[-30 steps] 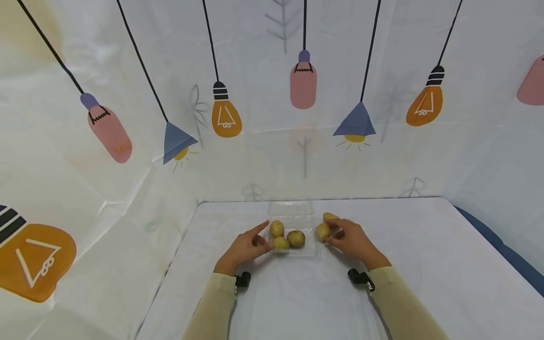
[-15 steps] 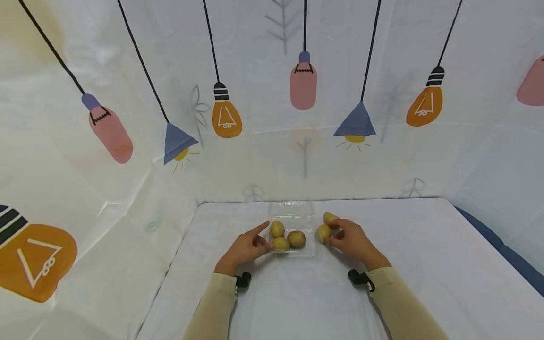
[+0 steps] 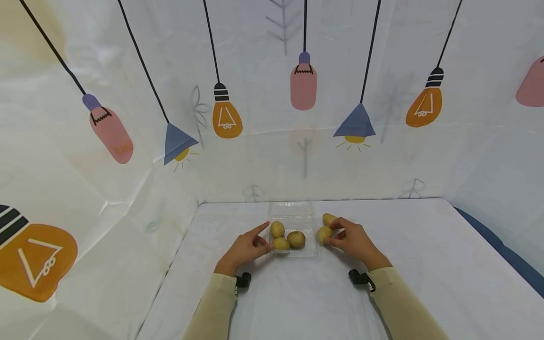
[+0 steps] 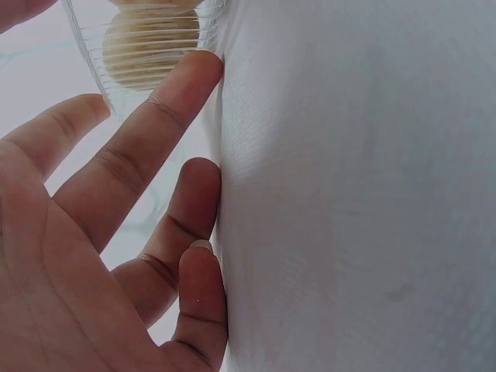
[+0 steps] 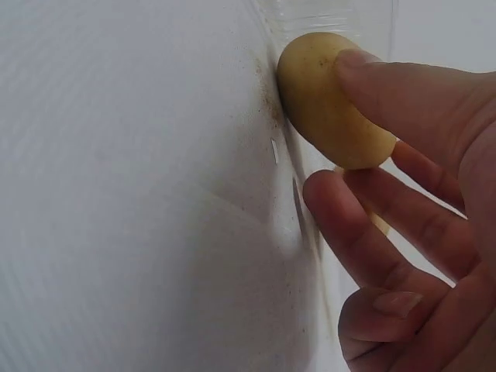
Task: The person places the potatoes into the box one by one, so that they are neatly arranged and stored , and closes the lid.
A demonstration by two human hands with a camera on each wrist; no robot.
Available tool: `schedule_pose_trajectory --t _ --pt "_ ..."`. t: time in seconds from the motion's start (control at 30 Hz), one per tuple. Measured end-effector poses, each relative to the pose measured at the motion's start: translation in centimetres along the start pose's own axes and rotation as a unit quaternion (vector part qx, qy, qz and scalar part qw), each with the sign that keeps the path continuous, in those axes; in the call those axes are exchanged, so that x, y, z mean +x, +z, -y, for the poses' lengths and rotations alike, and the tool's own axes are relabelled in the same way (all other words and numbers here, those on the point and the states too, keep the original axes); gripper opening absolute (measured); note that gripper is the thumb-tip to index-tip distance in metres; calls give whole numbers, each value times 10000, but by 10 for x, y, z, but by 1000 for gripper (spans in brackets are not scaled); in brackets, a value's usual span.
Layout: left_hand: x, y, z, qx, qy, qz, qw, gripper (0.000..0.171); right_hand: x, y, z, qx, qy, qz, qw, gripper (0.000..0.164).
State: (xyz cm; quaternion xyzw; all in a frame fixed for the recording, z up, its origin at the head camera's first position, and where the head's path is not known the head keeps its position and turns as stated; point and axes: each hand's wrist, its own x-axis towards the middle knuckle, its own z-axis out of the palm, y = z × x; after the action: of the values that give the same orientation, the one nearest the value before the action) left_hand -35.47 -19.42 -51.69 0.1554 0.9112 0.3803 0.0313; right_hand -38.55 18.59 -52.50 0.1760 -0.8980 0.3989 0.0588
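White tabletop [image 3: 297,302]. At three o'clock of the container [image 3: 311,244], our right hand [image 3: 353,240] pinches a potato [image 3: 324,233]; at nine, our left hand [image 3: 241,249], spread, should brace lightly.

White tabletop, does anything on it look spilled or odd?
Yes: in the right wrist view, brownish specks dot the white tabletop beside the potato the right hand pinches. They stand out against the pale surface, perhaps dirt.

Soft, diffuse light brightens the pale backdrop [image 3: 267,160]; both wrist views look greyer, dimmer.
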Motion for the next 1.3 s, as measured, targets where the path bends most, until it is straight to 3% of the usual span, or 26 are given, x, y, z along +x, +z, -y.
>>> schedule_pose_trajectory --t 0.23,0.4,1.1,1.3 --pt "-1 0 0 -79 44 3 10000 85 0 0 -4 -273 -104 29 9996 54" --pt "0 0 0 -61 44 -5 10000 84 -1 0 -6 -357 -82 44 9993 54" --pt "0 1 1 33 58 -14 10000 85 0 1 0 80 48 217 9997 59" --pt "0 1 1 35 45 -35 10000 86 1 1 3 -9 -6 276 9996 59"
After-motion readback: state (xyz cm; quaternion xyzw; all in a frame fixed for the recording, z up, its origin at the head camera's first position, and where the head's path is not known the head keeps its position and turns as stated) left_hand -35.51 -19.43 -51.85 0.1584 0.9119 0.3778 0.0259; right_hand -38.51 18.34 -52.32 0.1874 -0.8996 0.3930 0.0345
